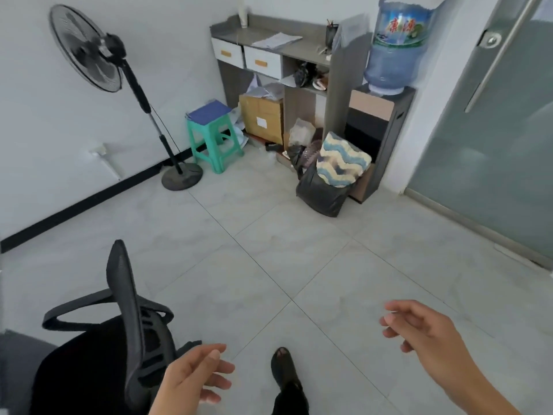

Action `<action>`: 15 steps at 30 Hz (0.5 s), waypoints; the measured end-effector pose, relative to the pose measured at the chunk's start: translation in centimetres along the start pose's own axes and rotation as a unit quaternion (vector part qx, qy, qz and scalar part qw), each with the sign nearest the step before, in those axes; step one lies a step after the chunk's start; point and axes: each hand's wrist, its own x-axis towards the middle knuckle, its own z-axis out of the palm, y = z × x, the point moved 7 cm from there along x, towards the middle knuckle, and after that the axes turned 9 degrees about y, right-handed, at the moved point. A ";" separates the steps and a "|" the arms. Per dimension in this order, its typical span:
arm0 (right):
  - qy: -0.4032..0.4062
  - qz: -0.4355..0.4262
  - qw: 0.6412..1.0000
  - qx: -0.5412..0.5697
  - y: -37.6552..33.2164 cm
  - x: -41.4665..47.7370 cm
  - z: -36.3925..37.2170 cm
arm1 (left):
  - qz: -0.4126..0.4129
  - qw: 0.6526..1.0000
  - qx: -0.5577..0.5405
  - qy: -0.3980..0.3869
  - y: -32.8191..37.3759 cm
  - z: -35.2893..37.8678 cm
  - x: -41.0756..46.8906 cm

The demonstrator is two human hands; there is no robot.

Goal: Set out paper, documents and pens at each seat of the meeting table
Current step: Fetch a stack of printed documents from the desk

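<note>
Head view looks down on a pale tiled floor [269,235] with a frosted glass door [493,130] at far right. Against the far wall stands a grey bench [302,47] with two white drawers, and a stack of paper [276,40] lies on its top, with a pen cup [331,32] further right. Right of it, a blue water bottle [398,46] sits on a dispenser. A standing fan [89,49] is at far left, a black mesh office chair [125,319] at near left, and a green stool [214,139] stands beside the bench. Near the bottom edge, the left hand [194,375] and right hand [419,327] hang apart over the floor, each grip released, fingers loosely curled and holding nothing.
</note>
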 end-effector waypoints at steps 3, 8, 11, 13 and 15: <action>-0.008 0.012 1.000 0.007 -2.3 6.0 4.1 | 0.014 1.000 -0.003 0.008 4.6 0.1 7.0; -0.029 0.000 0.999 0.015 -9.3 15.4 8.8 | 0.052 0.999 -0.005 0.011 15.1 1.0 18.2; -0.014 -0.008 1.000 0.024 -12.7 21.1 9.8 | 0.070 0.997 0.007 -0.018 20.4 3.4 23.6; -0.002 0.000 1.000 0.029 -13.9 25.1 10.6 | 0.077 0.996 0.010 -0.037 23.2 5.2 26.9; 0.003 0.016 0.999 0.032 -14.4 29.4 12.0 | 0.074 0.996 0.009 -0.039 25.5 6.4 30.5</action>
